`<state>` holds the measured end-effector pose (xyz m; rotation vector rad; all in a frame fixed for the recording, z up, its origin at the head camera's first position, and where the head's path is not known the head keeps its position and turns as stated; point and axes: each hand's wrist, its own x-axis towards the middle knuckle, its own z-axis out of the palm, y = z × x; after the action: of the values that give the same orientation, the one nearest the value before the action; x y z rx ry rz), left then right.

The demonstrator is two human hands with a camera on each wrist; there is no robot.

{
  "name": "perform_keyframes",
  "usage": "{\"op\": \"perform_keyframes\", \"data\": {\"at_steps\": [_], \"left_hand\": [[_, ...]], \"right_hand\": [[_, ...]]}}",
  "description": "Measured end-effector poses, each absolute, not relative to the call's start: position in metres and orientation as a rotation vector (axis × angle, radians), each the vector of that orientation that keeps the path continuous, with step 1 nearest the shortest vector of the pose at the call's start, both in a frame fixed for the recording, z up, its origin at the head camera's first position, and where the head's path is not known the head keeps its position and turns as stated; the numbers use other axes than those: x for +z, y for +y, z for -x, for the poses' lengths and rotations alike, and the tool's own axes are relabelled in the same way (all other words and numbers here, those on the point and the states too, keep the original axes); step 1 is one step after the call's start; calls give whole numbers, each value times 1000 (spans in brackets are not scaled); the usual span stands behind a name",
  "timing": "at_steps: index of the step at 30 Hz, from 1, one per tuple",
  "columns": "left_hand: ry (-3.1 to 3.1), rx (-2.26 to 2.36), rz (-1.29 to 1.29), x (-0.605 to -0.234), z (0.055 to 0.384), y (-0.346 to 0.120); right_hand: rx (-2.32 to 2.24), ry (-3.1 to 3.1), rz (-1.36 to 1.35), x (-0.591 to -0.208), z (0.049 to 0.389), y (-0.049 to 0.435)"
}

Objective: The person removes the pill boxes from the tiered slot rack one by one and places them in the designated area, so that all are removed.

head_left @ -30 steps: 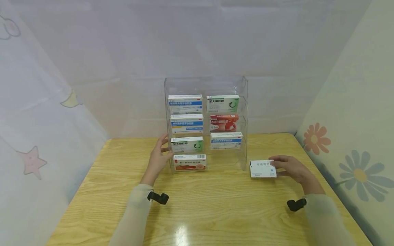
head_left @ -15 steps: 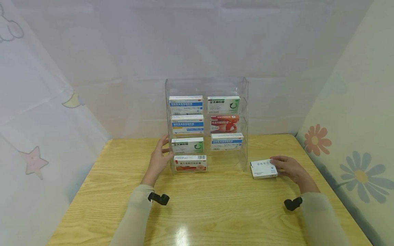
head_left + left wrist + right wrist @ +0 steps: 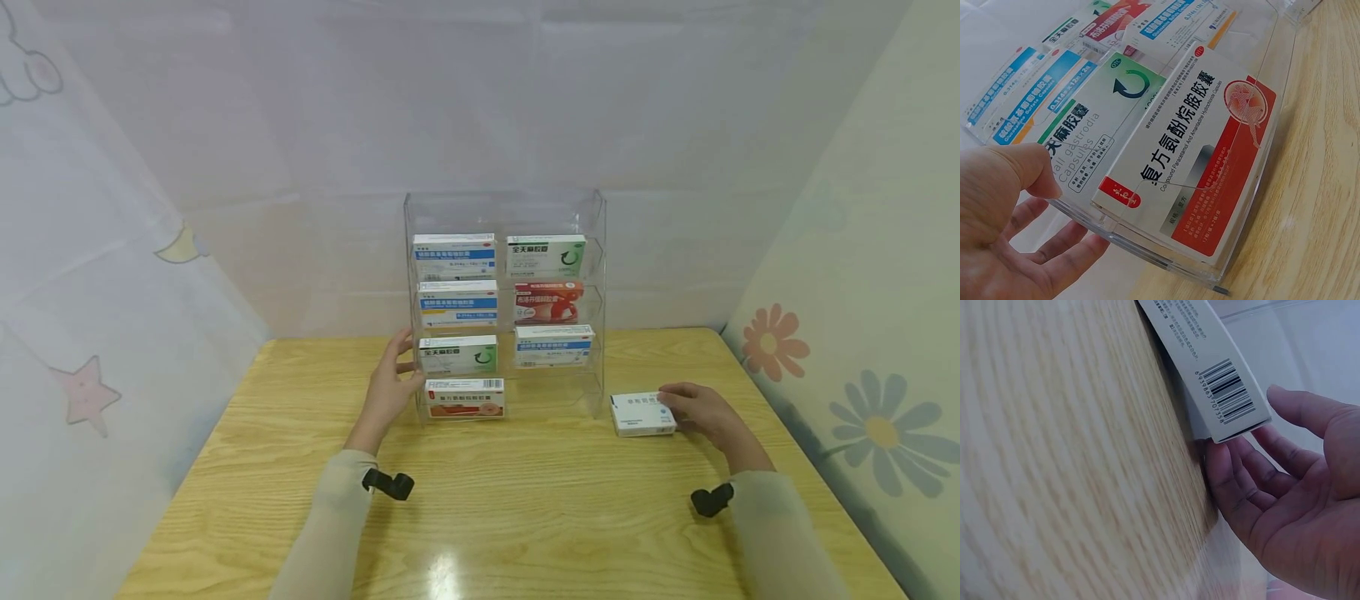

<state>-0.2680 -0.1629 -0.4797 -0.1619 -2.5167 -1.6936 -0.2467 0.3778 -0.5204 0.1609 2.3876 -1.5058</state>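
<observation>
A clear acrylic display rack (image 3: 547, 387) stands on the wooden table, with medicine boxes in two columns. At its lower left side my left hand (image 3: 386, 387) grips the edge, thumb in front and fingers behind, as the left wrist view shows. Nearest to that hand are a white-and-green box (image 3: 1107, 106) and a white-and-red box (image 3: 1185, 150) in the lowest tier. To the right of the rack, my right hand (image 3: 708, 415) holds the right end of a white medicine box (image 3: 637, 415), low over the table. Its barcode end (image 3: 1225, 394) lies between thumb and fingers in the right wrist view.
Higher in the rack are blue-and-white boxes (image 3: 457, 308), a red box (image 3: 547, 302) and another green-and-white box (image 3: 546, 257). The lowest right tier holds no box. Pale curtains (image 3: 480, 100) surround the table (image 3: 525, 500) behind and at both sides.
The white box has turned slightly and come down a little in my right hand, which has shifted slightly left. My left hand keeps its hold on the rack.
</observation>
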Motion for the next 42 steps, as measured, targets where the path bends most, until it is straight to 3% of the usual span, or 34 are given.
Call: {"op": "perform_keyframes", "data": {"at_steps": [16, 28, 42], "left_hand": [[-2506, -1697, 156, -478, 267, -162], [-2526, -1690, 148, -479, 266, -163], [-2539, -1630, 170, -479, 265, -160]], "right_hand": [[-1389, 2662, -61, -499, 225, 365], [-1431, 2782, 209, -463, 201, 303], [-1587, 2605, 448, -465, 207, 223]]}}
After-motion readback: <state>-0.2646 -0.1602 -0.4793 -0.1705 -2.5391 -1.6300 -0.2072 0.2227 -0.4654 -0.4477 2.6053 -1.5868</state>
